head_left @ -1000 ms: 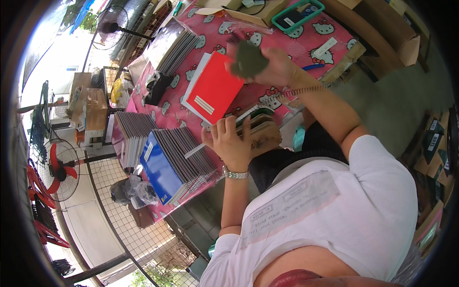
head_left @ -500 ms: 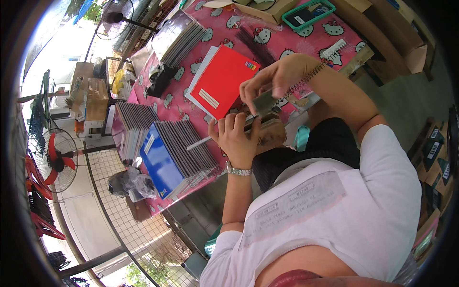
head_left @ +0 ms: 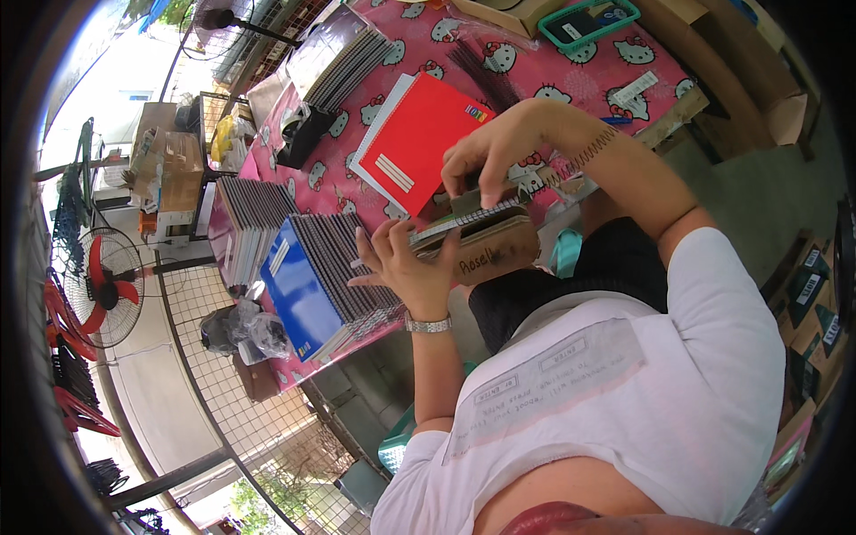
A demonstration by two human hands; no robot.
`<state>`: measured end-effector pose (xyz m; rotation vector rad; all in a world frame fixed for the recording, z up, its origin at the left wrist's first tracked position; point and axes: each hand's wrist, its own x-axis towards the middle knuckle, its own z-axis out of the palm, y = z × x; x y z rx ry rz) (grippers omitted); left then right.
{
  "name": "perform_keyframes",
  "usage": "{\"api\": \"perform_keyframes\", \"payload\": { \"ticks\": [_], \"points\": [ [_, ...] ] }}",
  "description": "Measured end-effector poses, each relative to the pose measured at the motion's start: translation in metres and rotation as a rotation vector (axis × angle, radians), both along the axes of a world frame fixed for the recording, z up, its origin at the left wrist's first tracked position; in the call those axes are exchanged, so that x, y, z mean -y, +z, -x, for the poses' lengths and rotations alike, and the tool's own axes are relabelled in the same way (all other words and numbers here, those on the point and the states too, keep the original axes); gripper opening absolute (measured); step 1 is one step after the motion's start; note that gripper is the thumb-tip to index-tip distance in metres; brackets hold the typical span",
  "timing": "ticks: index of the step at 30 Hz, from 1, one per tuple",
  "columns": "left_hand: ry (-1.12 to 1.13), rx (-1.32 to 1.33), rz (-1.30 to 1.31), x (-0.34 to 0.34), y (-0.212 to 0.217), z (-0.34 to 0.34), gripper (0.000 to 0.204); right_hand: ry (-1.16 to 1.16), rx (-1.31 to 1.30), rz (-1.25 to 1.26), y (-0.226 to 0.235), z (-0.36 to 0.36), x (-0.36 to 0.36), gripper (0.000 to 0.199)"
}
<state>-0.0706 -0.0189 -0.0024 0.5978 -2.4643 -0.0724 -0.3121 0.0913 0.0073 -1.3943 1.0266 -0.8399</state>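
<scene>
In front of my body, my left hand (head_left: pixel 412 263), with a metal watch at its wrist, steadies a notebook seen edge-on (head_left: pixel 433 234), thumb on the near side and fingers fanned on the far side. My right hand (head_left: pixel 495 160) is closed on a dark grey-green flat piece (head_left: pixel 465 205), pressed against the notebook's holed edge. A dark wire coil (head_left: pixel 584 153) runs from that edge along my right forearm. Just below sits a brown block (head_left: pixel 501 251) with handwriting. Beyond the hands, a red notebook (head_left: pixel 421 134) lies on a white one (head_left: pixel 364 159).
The table has a pink patterned cover (head_left: pixel 535 67). At left stand stacks of blue notebooks (head_left: pixel 299 290) and purple notebooks (head_left: pixel 227 236). Farther back are another notebook stack (head_left: pixel 343 62), a black tape dispenser (head_left: pixel 301 138), loose coils (head_left: pixel 481 71) and a teal tray (head_left: pixel 584 40).
My left fingers have spread and the hand has shifted slightly left. The right hand has tilted down onto the notebook's edge. The brown block shows more fully.
</scene>
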Motion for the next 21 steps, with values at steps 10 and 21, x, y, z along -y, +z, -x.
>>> {"api": "perform_keyframes", "payload": {
  "ticks": [10, 21],
  "points": [
    [-0.226, -0.113, -0.055, -0.006, 0.004, 0.021, 0.046, 0.198, 0.596, 0.195, 0.0, -0.002, -0.02, 0.056],
    [-0.208, -0.058, -0.137, -0.002, 0.0, 0.016, 0.045, 0.086, 0.081, -0.002, 0.008, 0.005, -0.004, 0.048]
  ]
}}
